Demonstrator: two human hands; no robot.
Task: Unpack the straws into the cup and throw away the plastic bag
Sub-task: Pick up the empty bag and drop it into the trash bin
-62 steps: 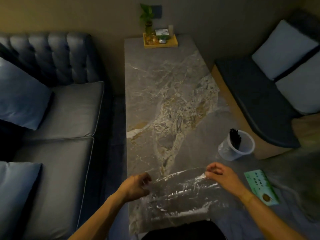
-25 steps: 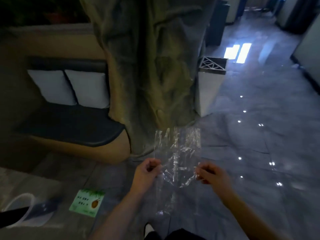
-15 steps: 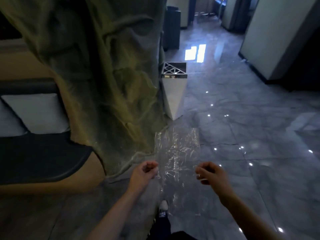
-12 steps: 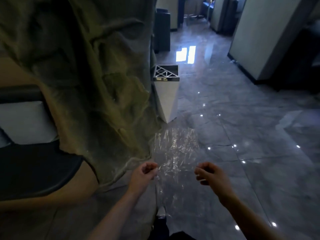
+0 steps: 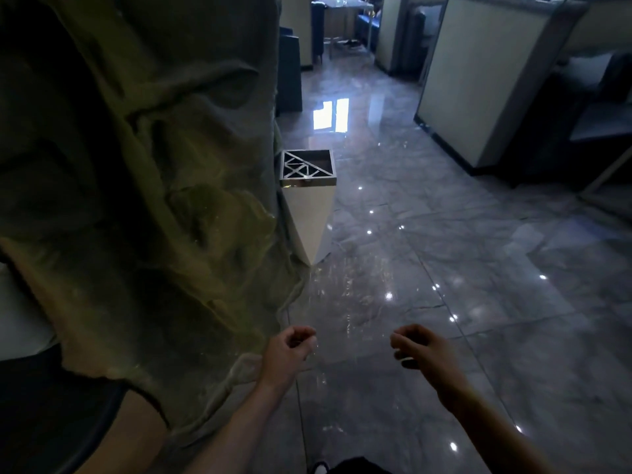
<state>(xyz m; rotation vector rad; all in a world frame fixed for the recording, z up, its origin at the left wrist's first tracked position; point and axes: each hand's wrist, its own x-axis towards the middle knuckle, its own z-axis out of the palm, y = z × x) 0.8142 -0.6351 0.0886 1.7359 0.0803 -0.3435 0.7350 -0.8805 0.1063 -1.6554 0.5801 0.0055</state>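
2 hands up front, plastic bag (image 5: 345, 302) stretched between them. Judged as the last step: disposal. Saw no cup or straws in frame.

Located bag low in centre of view, spreading from the hands up toward foot of bin (image 5: 306, 182), apart from it. Found left hand (image 5: 290, 350) pinched closed on bag's edge, glints of film at the fingertips. Found right hand (image 5: 424, 350) curled narrow, thumb near fingers; could not tell whether film was in that grip, too faint.

Next move, as judged: close the gap to bin, lift bag over open part of its top, release clear of the lattice. Probably worth crumpling first; loose film likely to drift or cling to skin.

Materials:
- Bag: thin clear film, wrinkled, near invisible apart from speckled highlights.
- Bin: white, tapered narrower toward floor, square mirror-metal rim, top partly covered by triangular lattice, rest open and dark. Stood tight against pillar (image 5: 154, 200).
- Pillar: mock-rock finish, rough, lumpy, greenish-brown.
- Floor (image 5: 478, 302): glossy grey marble tile, lights reflected as bright spots.
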